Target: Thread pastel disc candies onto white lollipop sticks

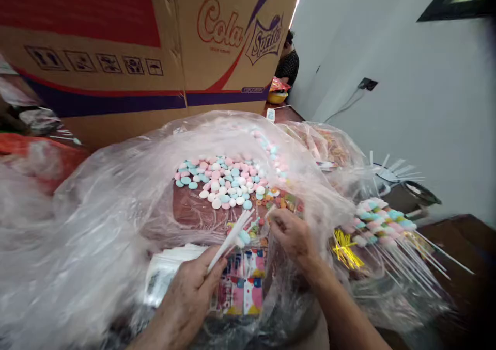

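My left hand [191,285] is closed around a bundle of thin white sticks [231,236] that slant up to the right. Blue and white candy [243,238] shows beside the sticks; whether it is threaded on one is unclear. My right hand [290,234] is pinched at the right of the stick tips, and what its fingers hold is too small to name. Just beyond it lie small colourful ring-shaped candies [284,200]. Pink, blue and white oval candies [220,185] are spread farther back on a reddish-brown surface [189,205] inside clear plastic sheeting [127,185].
Printed packets [242,288] and white bags [165,270] lie below my hands. At right are finished-looking candy skewers [382,223], gold ties [347,249] and a dark container [414,192]. A large cardboard box [135,89] stands behind; another person [289,63] is beyond it.
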The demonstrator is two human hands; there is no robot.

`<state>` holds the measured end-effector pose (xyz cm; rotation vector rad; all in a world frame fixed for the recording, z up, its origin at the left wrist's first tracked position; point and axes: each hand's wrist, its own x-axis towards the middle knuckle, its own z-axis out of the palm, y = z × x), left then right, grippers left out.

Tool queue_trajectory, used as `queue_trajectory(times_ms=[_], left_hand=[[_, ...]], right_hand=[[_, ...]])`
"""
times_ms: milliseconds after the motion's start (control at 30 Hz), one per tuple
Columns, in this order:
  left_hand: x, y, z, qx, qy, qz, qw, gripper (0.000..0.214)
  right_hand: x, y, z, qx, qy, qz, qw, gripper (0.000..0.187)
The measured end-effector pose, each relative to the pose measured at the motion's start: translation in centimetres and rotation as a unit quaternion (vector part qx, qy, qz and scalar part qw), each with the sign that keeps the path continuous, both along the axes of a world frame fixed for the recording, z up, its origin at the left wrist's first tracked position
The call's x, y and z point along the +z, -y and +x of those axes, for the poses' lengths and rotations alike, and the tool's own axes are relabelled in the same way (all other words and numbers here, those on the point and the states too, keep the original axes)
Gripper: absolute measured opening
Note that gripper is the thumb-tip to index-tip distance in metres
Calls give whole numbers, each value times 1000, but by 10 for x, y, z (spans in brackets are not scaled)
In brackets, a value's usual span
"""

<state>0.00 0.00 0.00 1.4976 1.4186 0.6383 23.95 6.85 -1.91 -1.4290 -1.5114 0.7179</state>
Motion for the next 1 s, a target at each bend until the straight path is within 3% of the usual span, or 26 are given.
queue_trajectory(times_ms=[167,267,567,1000], left_hand=[[5,-2,2,-34,-3,-6,999,42],[6,-2,2,-39,-24,0,999,43],[2,-3,-2,-32,-19,2,999,45],[5,-4,-4,-49,6,-20,999,43]], right_hand=[[11,4,-17,56,-247,-72,965,10],[15,6,-22,76,-309,-92,943,14],[15,6,-20,107,-348,-109,925,15],[14,6,-15,134,-294,-105,940,15]])
